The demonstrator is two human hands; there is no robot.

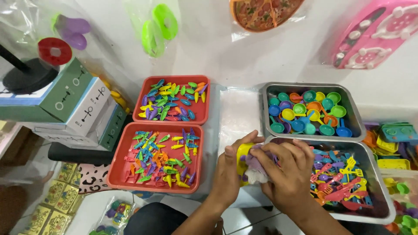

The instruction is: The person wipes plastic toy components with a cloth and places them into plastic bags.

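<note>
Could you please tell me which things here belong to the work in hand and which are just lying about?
In hand:
left hand
right hand
small yellow and purple plastic toy pieces
clear plastic bag

Lying about:
stacked cardboard boxes
pink toy stove

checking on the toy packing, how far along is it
Looks done: one sealed bag of small toys lies low left. In hand: left hand and right hand grip a yellow and purple plastic bundle. Left: both red trays and both metal pans are full.
</note>
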